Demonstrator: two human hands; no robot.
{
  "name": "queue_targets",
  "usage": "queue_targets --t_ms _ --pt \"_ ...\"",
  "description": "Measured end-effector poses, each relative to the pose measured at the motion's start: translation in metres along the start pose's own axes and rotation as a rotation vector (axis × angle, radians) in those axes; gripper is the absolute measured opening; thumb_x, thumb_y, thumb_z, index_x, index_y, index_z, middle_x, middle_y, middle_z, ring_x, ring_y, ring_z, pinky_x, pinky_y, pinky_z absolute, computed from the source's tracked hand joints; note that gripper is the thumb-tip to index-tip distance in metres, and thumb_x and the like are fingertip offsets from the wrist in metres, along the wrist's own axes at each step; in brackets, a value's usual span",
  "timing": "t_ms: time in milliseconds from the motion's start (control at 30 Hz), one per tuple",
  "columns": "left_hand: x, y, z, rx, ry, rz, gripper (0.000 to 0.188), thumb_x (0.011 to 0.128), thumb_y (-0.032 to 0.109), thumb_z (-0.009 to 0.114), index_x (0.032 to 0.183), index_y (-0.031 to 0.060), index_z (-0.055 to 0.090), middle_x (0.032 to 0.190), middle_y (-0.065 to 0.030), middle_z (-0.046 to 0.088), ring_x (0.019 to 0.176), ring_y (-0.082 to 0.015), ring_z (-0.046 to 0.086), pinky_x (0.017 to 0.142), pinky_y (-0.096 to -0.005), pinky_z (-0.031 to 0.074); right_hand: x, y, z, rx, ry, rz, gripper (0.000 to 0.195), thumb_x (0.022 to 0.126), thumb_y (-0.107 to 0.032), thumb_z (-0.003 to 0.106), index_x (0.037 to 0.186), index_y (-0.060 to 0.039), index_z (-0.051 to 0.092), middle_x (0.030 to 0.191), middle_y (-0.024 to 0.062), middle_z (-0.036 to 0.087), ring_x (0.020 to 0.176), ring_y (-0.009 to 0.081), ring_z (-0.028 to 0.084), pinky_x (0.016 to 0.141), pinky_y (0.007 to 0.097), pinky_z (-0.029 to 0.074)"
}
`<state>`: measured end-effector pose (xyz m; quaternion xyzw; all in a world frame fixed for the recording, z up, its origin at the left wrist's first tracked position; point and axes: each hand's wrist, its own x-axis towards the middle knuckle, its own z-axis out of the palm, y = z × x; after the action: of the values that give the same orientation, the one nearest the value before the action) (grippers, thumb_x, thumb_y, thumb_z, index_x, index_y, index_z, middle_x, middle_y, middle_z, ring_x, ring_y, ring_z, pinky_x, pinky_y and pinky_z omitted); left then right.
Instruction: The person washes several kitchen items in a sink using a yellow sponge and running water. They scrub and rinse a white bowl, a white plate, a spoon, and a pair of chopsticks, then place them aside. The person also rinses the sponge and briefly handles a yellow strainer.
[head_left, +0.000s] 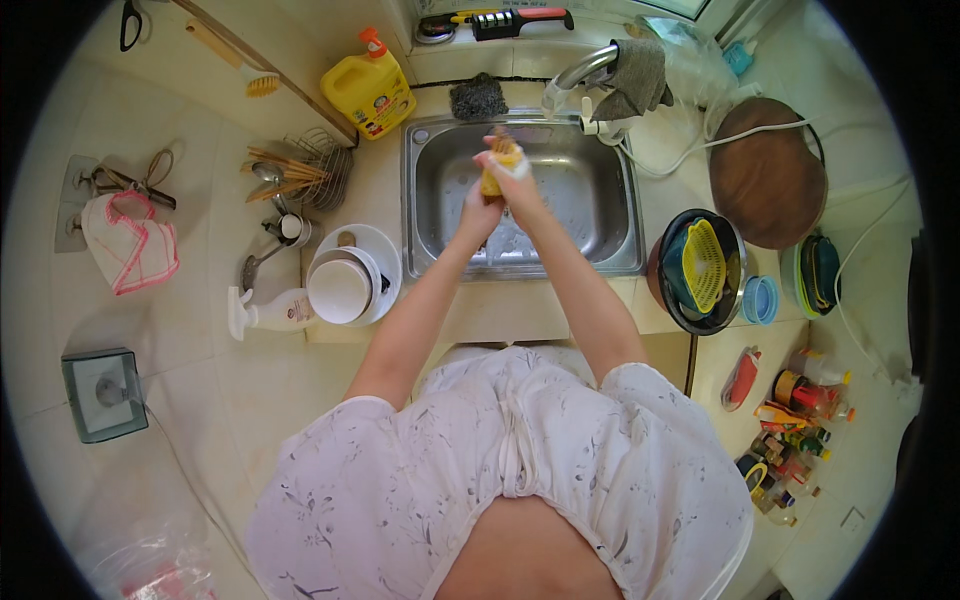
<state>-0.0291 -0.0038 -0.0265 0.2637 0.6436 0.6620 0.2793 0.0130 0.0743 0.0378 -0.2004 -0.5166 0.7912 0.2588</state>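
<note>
Both hands meet over the stainless steel sink (600, 217). My left hand (481, 208) is closed around the lower part of a yellowish-brown item (491, 184), whose exact kind I cannot tell. My right hand (513, 177) wraps its upper part from the right, with white foam on the fingers. A brownish, blurred end of the held item shows above the fingers. Water drops lie on the basin floor. Above the basin's back right edge the faucet (589, 66) has a grey cloth (637, 79) draped over it.
Left of the sink stand stacked white bowls (339, 291), a spray bottle (281, 311), a wire utensil basket (330, 176) and a yellow detergent jug (371, 94). A dark scouring pad (478, 97) lies behind the basin. To the right are nested basins with a yellow strainer (703, 266) and a round brown board (769, 172).
</note>
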Motion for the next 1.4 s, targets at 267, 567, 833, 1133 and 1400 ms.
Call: queue_targets --t_ms 267,567,833,1133,1400 --pt "0.013 0.003 -0.018 0.032 0.370 -0.200 0.028 0.083 0.028 0.061 0.070 0.0065 0.050 0.058 0.0031 0.043 0.055 -0.0073 0.040 0.050 -0.0267 0.034 0.002 0.068 -0.068 -0.235 0.304 0.099 0.061 0.067 -0.022 0.074 0.111 -0.0039 0.036 0.110 0.0093 0.049 0.097 0.0175 0.050 0.084 0.0290 0.041" --pt "-0.002 -0.016 -0.013 -0.124 0.026 -0.221 0.017 0.090 0.019 0.048 0.089 0.0028 0.055 0.081 -0.0038 0.058 0.079 -0.0123 0.055 0.075 -0.0267 0.044 0.000 0.160 -0.129 -0.215 0.206 0.415 0.072 0.075 -0.045 0.062 0.128 -0.0021 0.037 0.124 0.0121 0.046 0.101 0.0225 0.050 0.087 0.0322 0.038" --pt "0.015 0.048 0.023 -0.352 0.078 -0.262 0.028 0.089 0.019 0.050 0.112 0.0034 0.053 0.107 -0.0045 0.056 0.099 -0.0131 0.051 0.086 -0.0250 0.038 0.062 0.101 -0.036 0.584 0.321 0.268 0.043 0.091 -0.037 0.035 0.126 -0.0136 0.044 0.117 0.0020 0.052 0.068 0.0168 0.054 0.066 0.0297 0.044" --pt "0.034 -0.071 -0.012 -0.140 0.051 -0.371 0.038 0.088 0.033 0.053 0.116 0.0085 0.053 0.105 -0.0028 0.056 0.096 -0.0107 0.051 0.084 -0.0258 0.040 0.039 0.155 -0.024 0.471 0.277 0.354 0.040 0.092 -0.034 0.035 0.124 -0.0143 0.045 0.105 0.0072 0.055 0.084 0.0220 0.057 0.076 0.0369 0.047" --pt "0.014 -0.092 -0.007 -0.278 0.127 -0.446 0.034 0.076 0.012 0.067 0.107 0.0063 0.053 0.099 -0.0021 0.058 0.094 -0.0122 0.053 0.084 -0.0261 0.040 0.020 0.233 -0.076 0.588 0.302 0.425 0.038 0.091 -0.038 0.037 0.117 -0.0113 0.048 0.100 0.0079 0.059 0.084 0.0176 0.056 0.075 0.0307 0.046"
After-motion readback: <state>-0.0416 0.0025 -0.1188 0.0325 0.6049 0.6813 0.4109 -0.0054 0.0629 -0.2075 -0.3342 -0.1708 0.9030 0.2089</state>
